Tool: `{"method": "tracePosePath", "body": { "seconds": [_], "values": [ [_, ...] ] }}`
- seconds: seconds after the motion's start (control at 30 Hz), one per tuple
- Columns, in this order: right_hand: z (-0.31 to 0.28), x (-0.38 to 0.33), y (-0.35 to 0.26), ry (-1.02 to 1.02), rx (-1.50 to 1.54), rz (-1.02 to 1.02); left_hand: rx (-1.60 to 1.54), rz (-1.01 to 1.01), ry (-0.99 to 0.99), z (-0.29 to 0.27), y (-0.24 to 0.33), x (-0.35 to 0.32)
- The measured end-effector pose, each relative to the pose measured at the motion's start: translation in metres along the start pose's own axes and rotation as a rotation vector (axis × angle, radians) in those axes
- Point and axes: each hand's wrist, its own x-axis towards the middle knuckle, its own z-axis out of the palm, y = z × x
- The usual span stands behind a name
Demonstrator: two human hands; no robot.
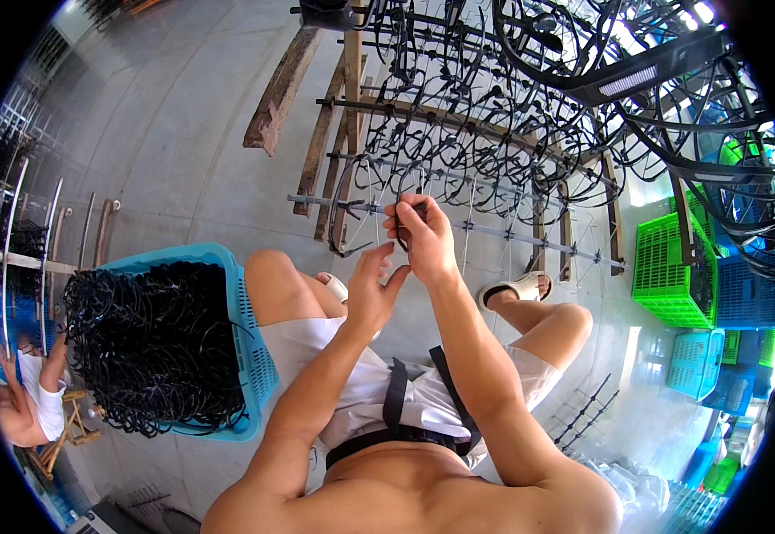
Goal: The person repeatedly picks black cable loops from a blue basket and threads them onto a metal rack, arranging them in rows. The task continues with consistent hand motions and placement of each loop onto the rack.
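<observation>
My right hand [427, 242] is closed on a thin black curved strip [400, 233], pinched between thumb and fingers in front of the rack's nearest rod. Just below and to the left, my left hand [373, 292] has its thumb and fingers apart, close to the right hand, with nothing visible in it. Many similar black curved strips [485, 125] hang in loops from the metal rods [494, 233] of a rack ahead of me. At my left, a blue plastic basket [258, 356] is heaped with a tangle of black strips [152, 347].
Wooden posts [316, 151] hold up the rack. Green crates [663, 271] and blue crates [748, 294] are stacked at the right. Spiked rods [586, 411] rest on the floor at lower right. Another person [36, 383] sits at far left beside metal rods [18, 214].
</observation>
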Motion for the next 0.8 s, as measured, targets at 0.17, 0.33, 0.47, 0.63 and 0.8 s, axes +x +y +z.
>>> {"method": "tracePosePath", "body": {
  "seconds": [0.17, 0.33, 0.47, 0.63, 0.8],
  "values": [
    [0.005, -0.014, -0.021, 0.02, -0.035, 0.091, -0.244, -0.057, -0.21, 0.009, -0.04, -0.003],
    [0.008, -0.007, -0.01, 0.013, -0.032, 0.094, -0.393, -0.18, -0.321, 0.003, -0.053, 0.005],
    [-0.007, -0.007, -0.01, 0.028, -0.048, 0.065, -0.202, -0.013, -0.365, -0.001, -0.037, 0.012],
    [0.004, -0.009, -0.008, -0.04, -0.028, 0.033, -0.302, -0.12, -0.245, -0.003, -0.029, 0.007],
    [-0.002, -0.005, -0.016, 0.0, -0.157, -0.005, -0.124, -0.004, 0.062, -0.056, 0.007, -0.022]
  ]
}}
